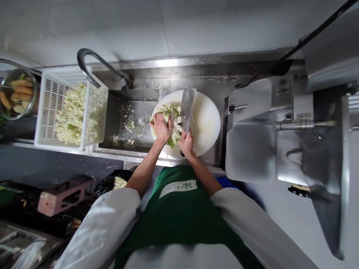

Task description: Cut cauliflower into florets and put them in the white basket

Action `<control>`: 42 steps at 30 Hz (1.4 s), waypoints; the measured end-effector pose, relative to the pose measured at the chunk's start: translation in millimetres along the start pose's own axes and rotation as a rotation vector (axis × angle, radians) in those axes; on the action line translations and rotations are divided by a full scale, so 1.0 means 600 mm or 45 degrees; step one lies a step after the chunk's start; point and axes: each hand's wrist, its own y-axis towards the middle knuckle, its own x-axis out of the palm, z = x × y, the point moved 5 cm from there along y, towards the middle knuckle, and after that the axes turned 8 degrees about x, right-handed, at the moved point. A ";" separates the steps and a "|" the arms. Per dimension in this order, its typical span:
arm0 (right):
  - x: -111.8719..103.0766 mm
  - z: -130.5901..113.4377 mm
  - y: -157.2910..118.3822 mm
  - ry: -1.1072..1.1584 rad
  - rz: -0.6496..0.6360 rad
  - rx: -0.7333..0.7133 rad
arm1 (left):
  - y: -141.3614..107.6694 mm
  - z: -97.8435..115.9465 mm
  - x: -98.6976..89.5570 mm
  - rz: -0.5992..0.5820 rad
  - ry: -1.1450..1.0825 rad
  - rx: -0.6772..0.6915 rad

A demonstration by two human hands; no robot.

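A round white cutting board (pixel 207 119) lies on the steel counter beside the sink basin. On its left half rests a cauliflower (pixel 176 129) with pale green leaves and a white stem. My left hand (pixel 162 127) is closed over the cauliflower's left side, fingers curled on it. My right hand (pixel 187 144) grips the dark handle of a cleaver (pixel 187 106), whose broad blade points away from me, along the cauliflower's right side. Whether the edge touches the cauliflower, I cannot tell.
Left of the sink basin (pixel 112 123), scattered with crumbs, a white plastic basket (pixel 39 127) holds cut cauliflower pieces (pixel 71 116). A curved faucet (pixel 105 67) rises behind. A metal slicing machine (pixel 249 149) stands right. A black-lined bin (pixel 105 183) with scraps sits below, left.
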 end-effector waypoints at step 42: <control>-0.155 0.030 0.059 0.132 0.183 -0.227 | -0.028 -0.026 -0.025 -0.368 -0.277 0.442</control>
